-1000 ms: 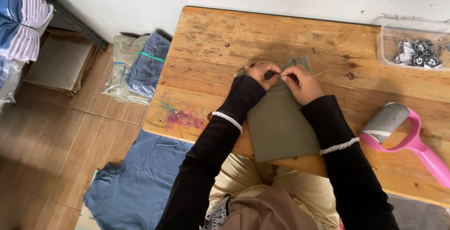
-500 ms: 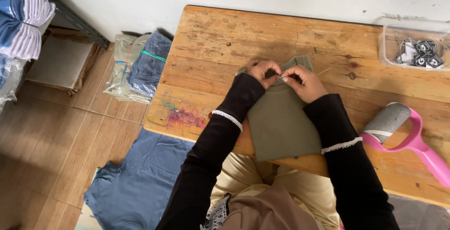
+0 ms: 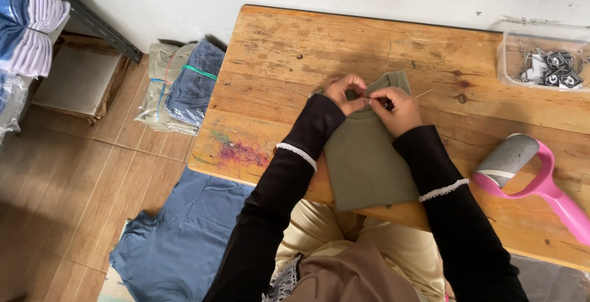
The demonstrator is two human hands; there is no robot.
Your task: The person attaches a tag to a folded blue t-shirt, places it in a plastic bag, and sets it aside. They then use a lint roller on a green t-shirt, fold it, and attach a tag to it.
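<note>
A folded olive-green garment (image 3: pixel 367 154) lies on the wooden table (image 3: pixel 283 50), its lower edge hanging over the front. My left hand (image 3: pixel 344 93) and my right hand (image 3: pixel 396 108) meet at the garment's neck end, fingertips pinched together on the fabric. Something small and thin sits between the fingers; I cannot make out what it is. A thin pale stick or thread pokes out to the right of my right hand. Both arms wear black sleeves with white lace cuffs.
A pink-handled lint roller (image 3: pixel 528 170) lies at the right. A clear plastic box (image 3: pixel 541 62) with small black-and-white tags stands at the back right. On the floor are bundled folded clothes (image 3: pixel 181 87) and a blue garment (image 3: pixel 178 234). Stacked clothes (image 3: pixel 27 28) fill a shelf at left.
Both hands stay at the garment's neck; the fingers have shifted slightly and drawn closer together. The garment has not moved.
</note>
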